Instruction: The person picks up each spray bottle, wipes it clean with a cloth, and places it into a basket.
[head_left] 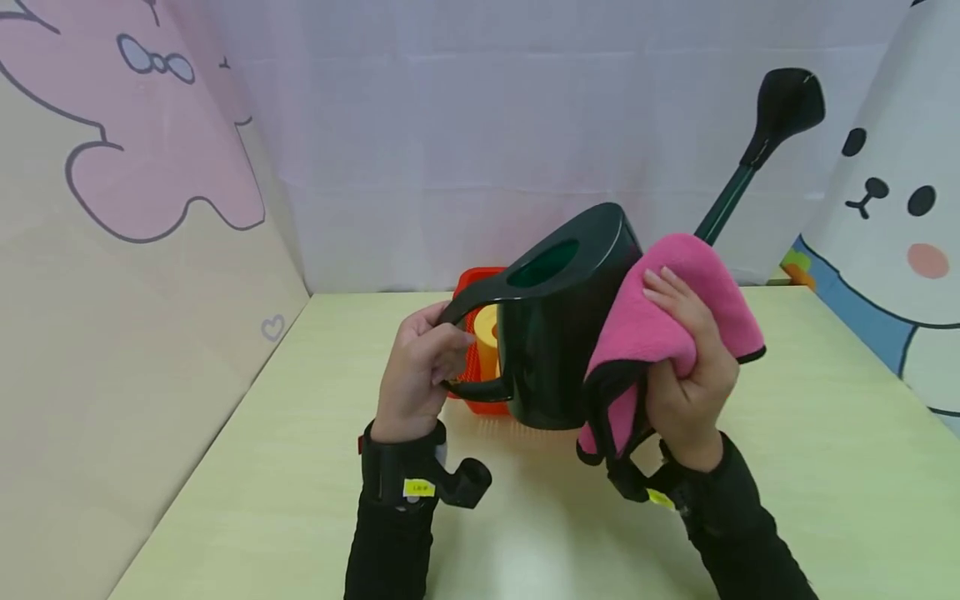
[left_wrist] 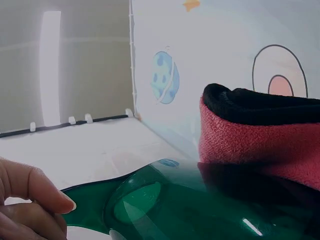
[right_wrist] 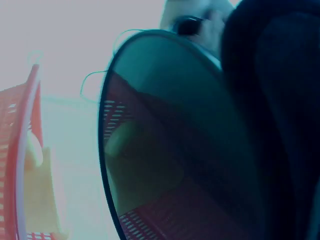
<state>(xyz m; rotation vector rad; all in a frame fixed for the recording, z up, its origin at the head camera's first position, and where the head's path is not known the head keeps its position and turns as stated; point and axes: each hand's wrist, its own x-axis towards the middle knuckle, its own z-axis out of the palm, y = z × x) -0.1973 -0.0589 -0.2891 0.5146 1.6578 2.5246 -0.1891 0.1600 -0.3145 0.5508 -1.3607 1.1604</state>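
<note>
A dark green watering can (head_left: 547,333) is held up above the table, tilted, its long spout ending in a black sprinkler head (head_left: 787,104) toward the upper right. My left hand (head_left: 423,358) grips the can's handle (head_left: 480,296) on the left side. With my right hand (head_left: 690,367) I hold a pink cloth (head_left: 652,308) with black edging, which lies against the can's right side and overlaps the base of the spout. In the left wrist view the cloth (left_wrist: 260,135) sits over the glossy green body (left_wrist: 190,200). The right wrist view shows the can's smooth underside (right_wrist: 150,125) close up.
Behind the can, a red plastic basket (head_left: 480,275) stands on the pale table (head_left: 300,483) with a yellow object (head_left: 486,333) in it. A white curtain (head_left: 465,150) hangs at the back, and cartoon-printed panels (head_left: 150,292) flank the table.
</note>
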